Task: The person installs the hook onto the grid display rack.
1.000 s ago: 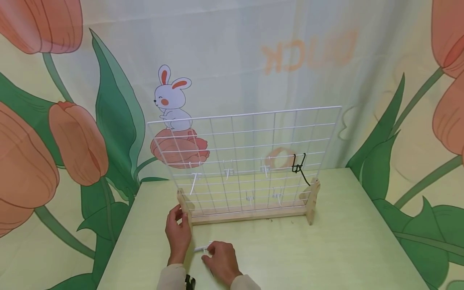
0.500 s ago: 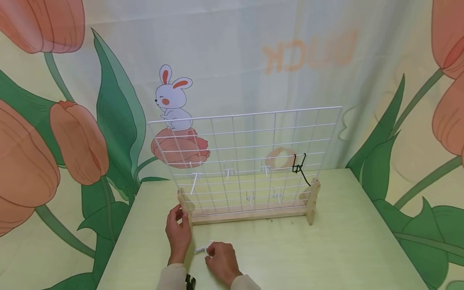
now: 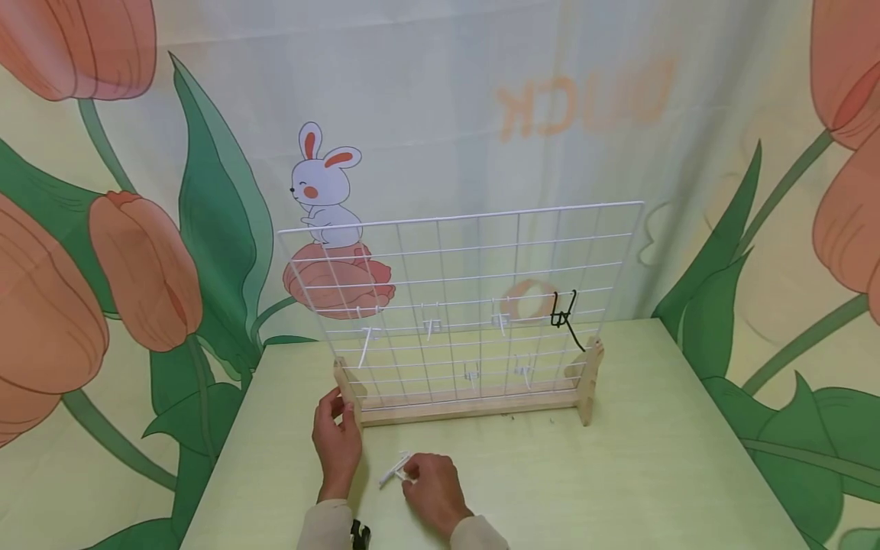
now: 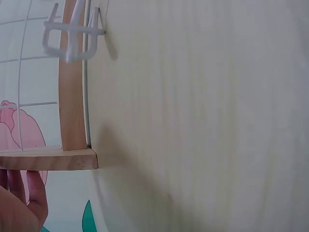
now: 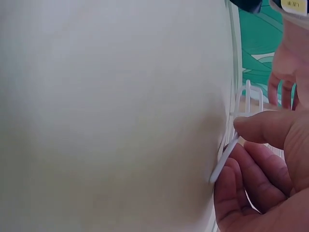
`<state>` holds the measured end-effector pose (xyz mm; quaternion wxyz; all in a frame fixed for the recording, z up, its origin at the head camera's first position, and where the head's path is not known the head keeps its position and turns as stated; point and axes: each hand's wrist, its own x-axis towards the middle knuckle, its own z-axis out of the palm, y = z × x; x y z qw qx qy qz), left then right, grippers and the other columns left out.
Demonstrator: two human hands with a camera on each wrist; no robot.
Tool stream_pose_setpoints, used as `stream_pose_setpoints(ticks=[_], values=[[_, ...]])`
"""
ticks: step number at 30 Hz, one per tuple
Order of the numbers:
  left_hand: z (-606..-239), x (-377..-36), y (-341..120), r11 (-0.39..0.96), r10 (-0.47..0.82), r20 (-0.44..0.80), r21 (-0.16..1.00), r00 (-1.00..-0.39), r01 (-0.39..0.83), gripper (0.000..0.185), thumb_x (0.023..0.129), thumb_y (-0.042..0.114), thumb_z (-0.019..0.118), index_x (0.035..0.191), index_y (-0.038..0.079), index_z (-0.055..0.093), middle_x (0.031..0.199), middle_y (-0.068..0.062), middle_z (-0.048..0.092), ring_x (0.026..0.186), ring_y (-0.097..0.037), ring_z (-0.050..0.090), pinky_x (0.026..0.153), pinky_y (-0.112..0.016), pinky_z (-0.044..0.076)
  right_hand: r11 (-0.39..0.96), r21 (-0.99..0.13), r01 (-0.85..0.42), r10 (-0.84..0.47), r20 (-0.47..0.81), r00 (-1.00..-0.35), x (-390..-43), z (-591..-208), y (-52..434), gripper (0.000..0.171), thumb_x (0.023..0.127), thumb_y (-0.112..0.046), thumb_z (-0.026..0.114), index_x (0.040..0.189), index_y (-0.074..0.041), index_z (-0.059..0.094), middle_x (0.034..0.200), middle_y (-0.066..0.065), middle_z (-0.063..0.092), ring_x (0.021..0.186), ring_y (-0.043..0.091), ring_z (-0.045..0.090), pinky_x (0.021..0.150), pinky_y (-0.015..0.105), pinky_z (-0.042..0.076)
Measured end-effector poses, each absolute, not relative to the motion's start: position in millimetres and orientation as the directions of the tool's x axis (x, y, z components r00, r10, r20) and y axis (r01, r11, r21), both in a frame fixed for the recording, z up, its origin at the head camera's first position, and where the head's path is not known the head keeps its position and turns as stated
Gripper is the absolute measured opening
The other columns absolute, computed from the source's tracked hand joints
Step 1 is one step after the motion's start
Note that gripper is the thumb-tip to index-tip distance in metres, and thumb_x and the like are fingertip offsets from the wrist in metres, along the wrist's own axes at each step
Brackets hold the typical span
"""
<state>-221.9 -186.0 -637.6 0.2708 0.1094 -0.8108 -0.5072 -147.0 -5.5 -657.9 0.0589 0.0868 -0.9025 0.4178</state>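
Note:
My right hand (image 3: 435, 489) pinches a white wire hook (image 3: 394, 470) between thumb and fingers, low over the table in front of the rack. In the right wrist view the hook's prong (image 5: 225, 158) slants past the fingertips. My left hand (image 3: 337, 443) rests its fingertips against the outer face of the rack's left wooden foot (image 3: 348, 388); the left wrist view shows bent fingers (image 4: 36, 191) touching that wood. The white wire grid rack (image 3: 440, 220) stands upright on its wooden base (image 3: 467, 409).
Several white hooks hang on the grid, one a long-pronged hook (image 3: 367, 345) at the left. A black hook (image 3: 561, 317) hangs at the right. Small dark specks lie before the base. Behind the table (image 3: 653, 473) hangs a printed curtain (image 3: 440, 99).
The right hand has shifted slightly right with the hook. The hook has turned from nearly level to a steeper slant. The left hand stays at the wooden foot.

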Motion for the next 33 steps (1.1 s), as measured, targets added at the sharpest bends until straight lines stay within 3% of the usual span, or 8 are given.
stream_pose_setpoints(ticks=[8,13,18,33], values=[[-637.2,-220.8,-186.5,0.444,-0.45,0.282,0.894,-0.847,0.062,0.037,0.106,0.008,0.062,0.142,0.011,0.059,0.125,-0.013,0.067,0.115,-0.026,0.065,0.082,-0.015,0.049,0.644,-0.751,-0.146,-0.083,0.121,-0.989,-155.6,-659.2,5.9,0.013,0.079,-0.007,0.085,0.088,-0.015,0.08,0.08,-0.007,0.077,0.075,0.003,0.065,0.073,0.028,0.055],[-637.5,-220.8,-185.5,0.444,-0.446,0.278,0.894,-0.851,0.06,0.037,0.106,0.008,0.062,0.143,0.01,0.059,0.126,-0.014,0.067,0.116,-0.026,0.066,0.088,-0.033,0.058,0.638,-0.752,-0.164,-0.076,0.15,-0.986,-160.1,-660.4,12.3,0.015,0.078,-0.003,0.083,0.086,-0.014,0.08,0.079,-0.005,0.077,0.074,0.006,0.063,0.071,0.028,0.052],[-637.0,-221.0,-184.2,0.436,-0.447,0.275,0.898,-0.851,0.061,0.037,0.106,0.007,0.061,0.143,0.01,0.058,0.127,-0.015,0.066,0.117,-0.028,0.065,0.092,-0.05,0.059,0.651,-0.732,-0.199,-0.1,0.177,-0.979,-161.7,-663.3,15.0,0.017,0.077,-0.001,0.083,0.084,-0.016,0.08,0.077,-0.007,0.076,0.072,0.003,0.06,0.07,0.026,0.05],[-633.9,-219.1,-183.5,0.43,-0.443,0.277,0.9,-0.853,0.069,0.037,0.106,0.007,0.061,0.143,0.008,0.057,0.128,-0.016,0.065,0.117,-0.029,0.065,0.094,-0.053,0.059,0.52,-0.835,-0.178,-0.088,0.155,-0.984,-159.4,-652.1,24.8,0.015,0.082,0.002,0.08,0.086,-0.013,0.081,0.08,-0.007,0.079,0.076,0.001,0.07,0.071,0.023,0.056]])
